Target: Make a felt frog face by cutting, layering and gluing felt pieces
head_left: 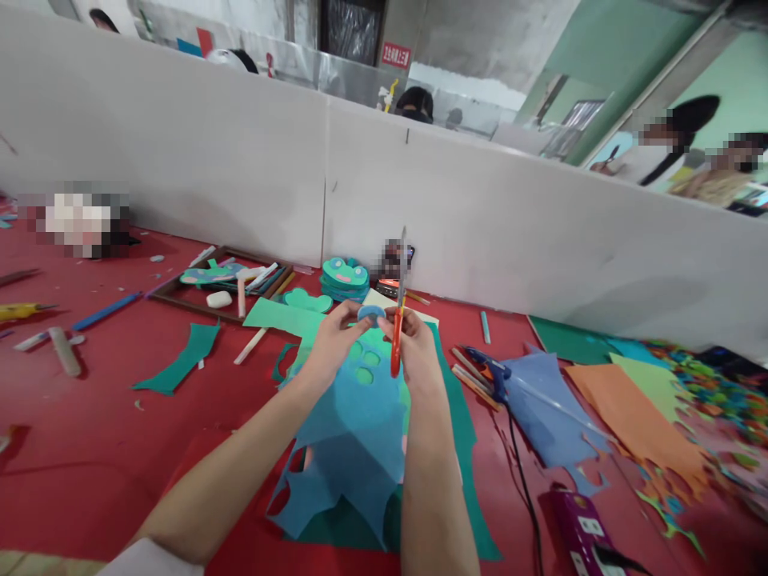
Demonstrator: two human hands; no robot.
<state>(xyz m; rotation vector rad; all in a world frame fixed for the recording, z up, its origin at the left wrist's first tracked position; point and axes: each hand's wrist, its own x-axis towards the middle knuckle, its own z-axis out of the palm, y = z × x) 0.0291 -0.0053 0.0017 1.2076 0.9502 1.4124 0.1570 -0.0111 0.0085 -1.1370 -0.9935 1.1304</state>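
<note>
Between my two hands is a small round blue felt piece [372,312]. My left hand [341,332] pinches its left edge. My right hand [414,340] touches the piece's right side with its fingertips and also holds orange-handled scissors [397,336], their blades pointing up and away. Beneath both hands lies a blue felt sheet [354,432] with cut-out holes and ragged edges, over dark green felt [465,448]. Light green felt [282,318] shows just beyond. A stack of green frog-face felt shapes [345,276] sits near the partition.
A brown tray [168,298] with chalk-like sticks stands at the back left. On the right are a blue glue gun [495,370], felt sheets in purple-blue and orange [642,416], colourful scraps [714,384] and a purple power strip [579,528]. A white partition [240,160] runs behind; people are beyond it.
</note>
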